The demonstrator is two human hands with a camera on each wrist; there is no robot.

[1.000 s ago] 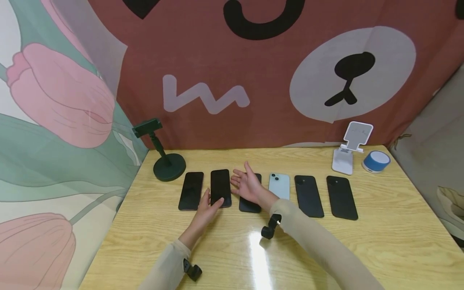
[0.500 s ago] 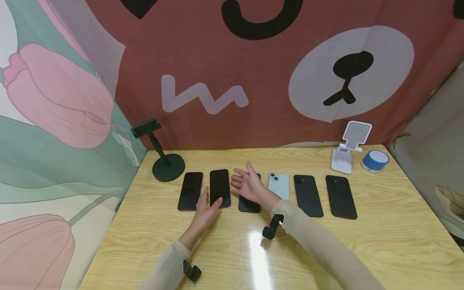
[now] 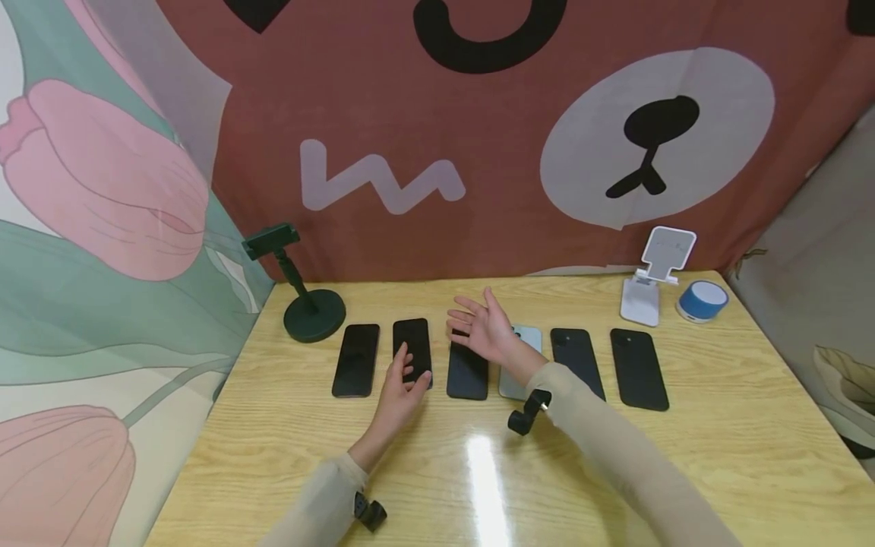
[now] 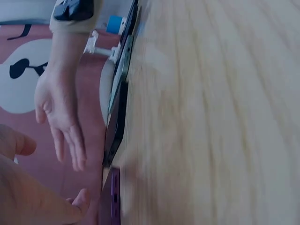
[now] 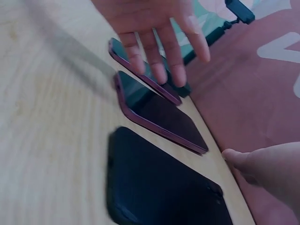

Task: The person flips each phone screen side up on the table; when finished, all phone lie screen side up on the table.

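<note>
Several phones lie in a row across the wooden table. My left hand (image 3: 399, 391), fingers spread, hovers over the lower part of the second phone from the left (image 3: 412, 342). My right hand (image 3: 485, 330) is above the third phone (image 3: 468, 374), palm turned to the left and fingers extended, holding nothing. Its wrist partly covers the light blue phone (image 3: 529, 335). In the right wrist view the dark phone (image 5: 159, 183) and the phone with a purple edge (image 5: 159, 112) lie flat below the hands. The leftmost phone (image 3: 356, 360) is untouched.
A dark green stand (image 3: 315, 315) is at the back left. Two dark phones, one (image 3: 576, 357) beside the other (image 3: 639, 368), lie on the right. A white stand (image 3: 640, 301) and a blue cylinder (image 3: 702, 301) are at the back right.
My right hand has moved right and slightly back, uncovering more of the third phone and covering part of the light blue one. My left hand has shifted slightly right.
</note>
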